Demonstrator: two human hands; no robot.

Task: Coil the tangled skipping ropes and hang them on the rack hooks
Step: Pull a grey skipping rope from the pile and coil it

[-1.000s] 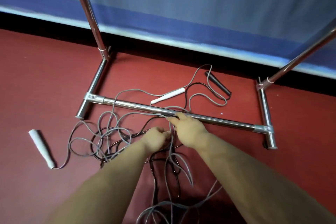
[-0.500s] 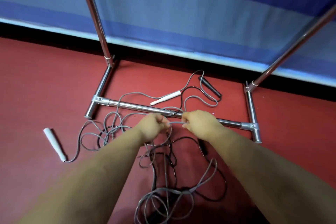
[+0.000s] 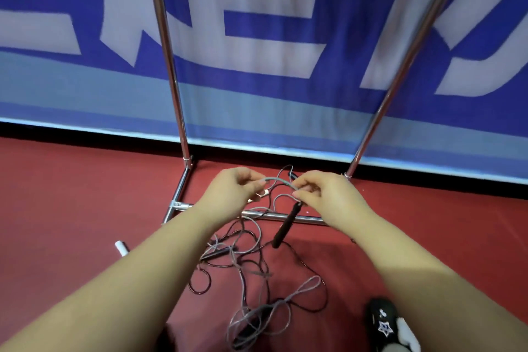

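Note:
My left hand (image 3: pixel 231 191) and my right hand (image 3: pixel 325 194) are raised side by side, and each pinches an end of a short arc of grey rope (image 3: pixel 278 181) stretched between them. Below them grey and black ropes hang in a tangle (image 3: pixel 248 263) down to the red floor. A black handle (image 3: pixel 286 226) dangles under my right hand. A white handle (image 3: pixel 121 247) lies on the floor beside my left forearm. The chrome rack (image 3: pixel 168 66) stands behind, its base bar (image 3: pixel 263 215) under my hands. No hooks are in view.
A blue and white banner (image 3: pixel 271 37) covers the wall behind the rack. The rack's right upright (image 3: pixel 400 71) slants up to the right. My black shoe (image 3: pixel 383 323) with a star stands at the lower right on the red floor (image 3: pixel 71 194).
Both hands have lifted the grey rope up off the floor, pulling the tangle and a black handle upward. The view has tilted up, showing more of the banner.

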